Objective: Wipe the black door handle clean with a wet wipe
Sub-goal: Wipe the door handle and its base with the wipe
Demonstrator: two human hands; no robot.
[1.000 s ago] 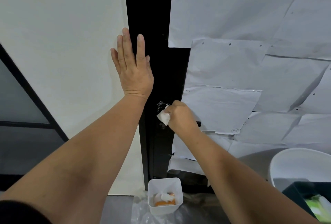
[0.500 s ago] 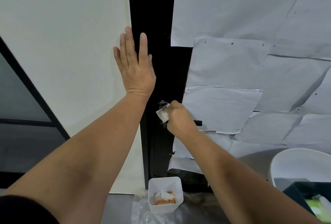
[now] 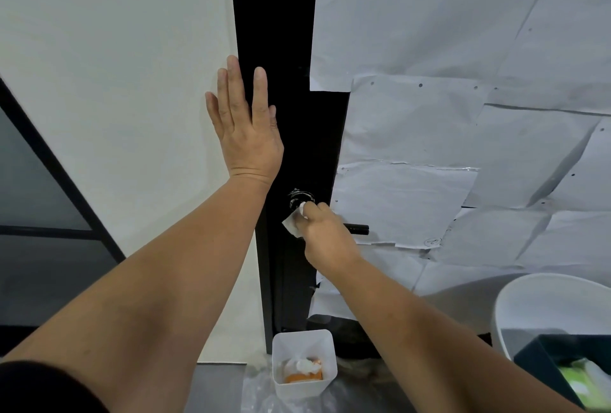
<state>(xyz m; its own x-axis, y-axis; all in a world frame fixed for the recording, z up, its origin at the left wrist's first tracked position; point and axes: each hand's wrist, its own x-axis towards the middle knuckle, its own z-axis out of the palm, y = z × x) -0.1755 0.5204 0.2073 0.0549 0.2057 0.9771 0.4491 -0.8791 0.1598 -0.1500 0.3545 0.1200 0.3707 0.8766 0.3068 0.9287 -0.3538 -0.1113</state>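
The black door handle (image 3: 358,228) sticks out to the right from a round base (image 3: 299,198) on the black door frame (image 3: 274,32). Most of the lever is hidden under my right hand (image 3: 325,235), which is closed on a white wet wipe (image 3: 292,222) and presses it against the handle near its base. Only the lever's right tip shows. My left hand (image 3: 244,135) lies flat and open, fingers up, on the door frame edge just above the handle.
White paper sheets (image 3: 463,115) cover the door to the right. On the floor below stands a small white bin (image 3: 302,369) with used wipes. A white round chair (image 3: 545,307) and a dark box (image 3: 568,369) sit at lower right. A glass panel (image 3: 33,197) is at left.
My right hand has slid the wipe slightly left toward the handle's base, so more of the lever tip shows. The left hand stays flat on the frame.
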